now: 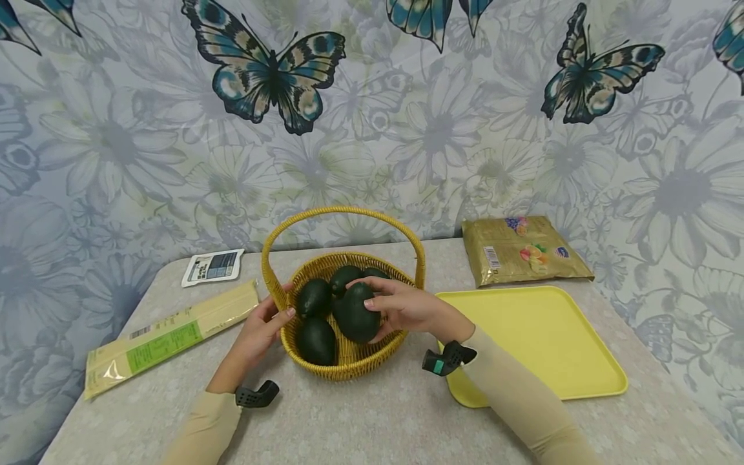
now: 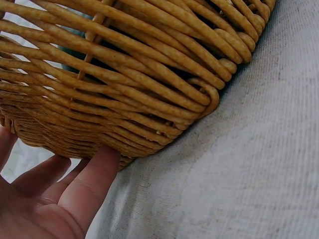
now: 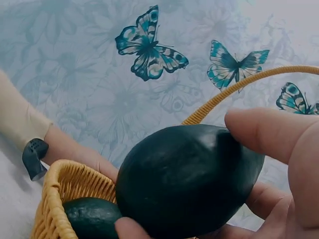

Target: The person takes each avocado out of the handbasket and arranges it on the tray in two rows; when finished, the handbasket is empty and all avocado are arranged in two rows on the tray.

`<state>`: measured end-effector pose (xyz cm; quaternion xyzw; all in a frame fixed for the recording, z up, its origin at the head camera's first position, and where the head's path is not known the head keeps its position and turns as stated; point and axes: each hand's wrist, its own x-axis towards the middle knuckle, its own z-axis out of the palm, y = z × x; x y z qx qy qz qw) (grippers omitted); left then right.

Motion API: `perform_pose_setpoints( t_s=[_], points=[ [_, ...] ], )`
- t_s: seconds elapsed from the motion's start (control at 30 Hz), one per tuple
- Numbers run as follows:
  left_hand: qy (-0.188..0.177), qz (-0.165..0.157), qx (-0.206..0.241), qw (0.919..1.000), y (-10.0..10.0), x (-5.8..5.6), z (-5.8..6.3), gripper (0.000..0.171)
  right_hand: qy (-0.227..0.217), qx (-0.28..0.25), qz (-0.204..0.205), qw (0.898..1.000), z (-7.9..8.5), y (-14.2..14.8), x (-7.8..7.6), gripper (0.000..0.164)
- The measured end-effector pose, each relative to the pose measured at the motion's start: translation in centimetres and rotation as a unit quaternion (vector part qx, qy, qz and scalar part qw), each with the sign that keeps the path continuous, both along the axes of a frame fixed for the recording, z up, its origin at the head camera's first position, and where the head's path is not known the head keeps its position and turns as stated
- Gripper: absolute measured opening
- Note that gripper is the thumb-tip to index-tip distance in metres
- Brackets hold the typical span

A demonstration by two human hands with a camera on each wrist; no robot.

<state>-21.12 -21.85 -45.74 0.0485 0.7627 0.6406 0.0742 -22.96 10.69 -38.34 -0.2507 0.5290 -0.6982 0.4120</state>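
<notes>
grey tabletop [image 1: 360, 423] under basket [image 1: 345, 371], patterned wall [image 1: 401, 174]

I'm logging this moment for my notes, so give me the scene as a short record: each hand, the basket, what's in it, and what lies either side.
Right hand: grips one dark green fruit
Left hand: holds the basket's left side, near the handle's foot
Basket: yellow wicker, arched handle standing up
In the basket: at least four other dark green fruits
Right side: yellow tray, gold packet behind it
Left side: long green-labelled packet, white packet behind it
</notes>
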Motion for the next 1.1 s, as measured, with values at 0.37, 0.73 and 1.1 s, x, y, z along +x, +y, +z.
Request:
perform_pose_setpoints(
  t_s=[0.37, 0.73, 1.1],
  points=[
    [-0.002, 0.004, -0.005, 1.0000, 0.0, -0.1, 0.0, 0.062, 0.059, 0.033, -0.064, 0.996, 0.2, 0.6, 0.8, 0.078],
    [-0.003, 0.005, -0.005, 1.0000, -0.1, 0.0, -0.1, 0.062, 0.130, 0.069, -0.117, 0.982, 0.4, 1.3, 2.1, 0.067],
    [-0.005, 0.000, 0.001, 1.0000, 0.0, 0.1, 0.0, 0.062, 0.171, 0.088, -0.096, 0.977, 0.5, 3.7, 3.5, 0.065]
  ],
)
